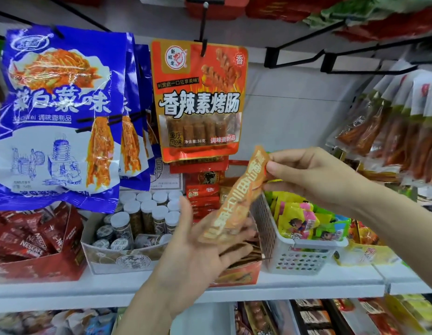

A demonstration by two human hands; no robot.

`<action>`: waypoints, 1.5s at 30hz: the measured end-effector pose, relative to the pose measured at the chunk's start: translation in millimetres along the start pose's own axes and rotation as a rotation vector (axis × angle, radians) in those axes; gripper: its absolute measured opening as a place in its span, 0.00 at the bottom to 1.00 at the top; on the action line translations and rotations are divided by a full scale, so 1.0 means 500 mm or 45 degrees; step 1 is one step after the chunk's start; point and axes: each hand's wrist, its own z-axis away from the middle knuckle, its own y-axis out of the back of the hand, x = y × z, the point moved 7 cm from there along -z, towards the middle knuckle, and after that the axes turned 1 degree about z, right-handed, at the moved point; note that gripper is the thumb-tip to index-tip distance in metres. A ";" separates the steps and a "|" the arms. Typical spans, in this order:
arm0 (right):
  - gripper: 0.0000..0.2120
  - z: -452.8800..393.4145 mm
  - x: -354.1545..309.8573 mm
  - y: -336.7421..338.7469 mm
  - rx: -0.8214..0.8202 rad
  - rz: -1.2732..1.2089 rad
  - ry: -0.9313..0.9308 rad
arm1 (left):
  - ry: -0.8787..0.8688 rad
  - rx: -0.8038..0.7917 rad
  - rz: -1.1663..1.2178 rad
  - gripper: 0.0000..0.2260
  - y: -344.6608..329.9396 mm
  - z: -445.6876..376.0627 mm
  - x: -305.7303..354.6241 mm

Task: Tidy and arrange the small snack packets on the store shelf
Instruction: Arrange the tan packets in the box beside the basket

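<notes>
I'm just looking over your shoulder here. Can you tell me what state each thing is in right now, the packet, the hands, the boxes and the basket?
Orange snack packet: held tilted between both hands.
Right hand: pinches the packet's top end.
Left hand: palm up, supporting its lower end.
Orange display box: open, on the shelf.
White basket: filled with colourful packets.
Red hanging packet: hanging from a hook.

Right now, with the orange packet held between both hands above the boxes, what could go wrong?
1. The right hand only pinches the top end of the orange packet, and the left hand lies open under it; it may slip into the orange box crooked.
2. The white basket stands close beside; the packet could land among its yellow packets.
3. The hanging red packet could be knocked by a rising hand.
</notes>
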 end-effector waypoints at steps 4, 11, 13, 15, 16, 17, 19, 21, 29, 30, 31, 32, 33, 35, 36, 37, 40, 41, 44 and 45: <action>0.11 0.001 0.008 -0.041 -0.115 -0.011 0.096 | 0.064 -0.045 0.015 0.16 -0.018 -0.004 -0.029; 0.15 0.002 0.035 -0.016 -0.050 0.074 -0.175 | -0.322 0.475 -0.480 0.16 0.034 -0.010 0.024; 0.08 0.000 0.045 -0.011 0.001 0.223 -0.174 | -0.354 0.488 -0.595 0.12 0.035 -0.007 0.025; 0.06 -0.001 0.052 -0.005 0.064 0.229 -0.201 | -0.364 0.468 -0.644 0.09 0.035 -0.006 0.026; 0.06 -0.001 0.054 -0.004 0.078 0.217 -0.213 | -0.365 0.455 -0.652 0.08 0.035 -0.006 0.027; 0.05 -0.002 0.055 -0.003 0.084 0.202 -0.220 | -0.368 0.446 -0.662 0.07 0.035 -0.007 0.028; 0.05 -0.002 0.056 -0.005 0.092 0.186 -0.225 | -0.367 0.455 -0.683 0.06 0.033 -0.005 0.026; 0.05 -0.001 0.056 -0.003 0.092 0.166 -0.224 | -0.335 0.454 -0.648 0.11 0.035 -0.004 0.022; 0.13 0.007 0.041 -0.051 -0.211 -0.172 -0.075 | 0.174 -0.073 0.086 0.25 -0.029 -0.007 -0.032; 0.12 0.005 0.038 -0.052 -0.203 -0.161 -0.061 | 0.174 -0.093 0.103 0.22 -0.032 -0.007 -0.036; 0.12 0.002 0.036 -0.050 -0.182 -0.147 -0.065 | 0.158 -0.081 0.120 0.19 -0.029 -0.009 -0.037; 0.13 -0.001 0.034 -0.042 -0.149 -0.135 -0.090 | 0.110 -0.021 0.093 0.16 -0.020 -0.013 -0.032; 0.14 -0.003 0.033 -0.031 -0.114 -0.123 -0.137 | 0.035 0.075 0.000 0.15 -0.004 -0.018 -0.024; 0.17 0.000 0.036 -0.013 -0.103 -0.088 -0.256 | -0.153 0.318 -0.272 0.16 0.027 -0.022 0.001; 0.19 0.003 0.038 -0.010 -0.121 -0.033 -0.295 | -0.244 0.424 -0.399 0.17 0.037 -0.020 0.014; 0.19 0.006 0.039 -0.008 -0.133 0.063 -0.305 | -0.325 0.500 -0.512 0.17 0.043 -0.018 0.024; 0.12 0.004 0.035 0.000 0.012 0.316 -0.204 | -0.471 0.605 -0.754 0.10 0.046 -0.011 0.036; 0.09 0.004 0.032 0.002 0.079 0.337 -0.165 | -0.495 0.622 -0.785 0.08 0.046 -0.009 0.036; 0.10 0.003 0.022 -0.004 0.137 0.445 -0.083 | -0.546 0.632 -0.854 0.06 0.044 -0.009 0.039; 0.11 0.003 0.015 -0.003 0.153 0.480 -0.073 | -0.564 0.630 -0.880 0.06 0.043 -0.009 0.041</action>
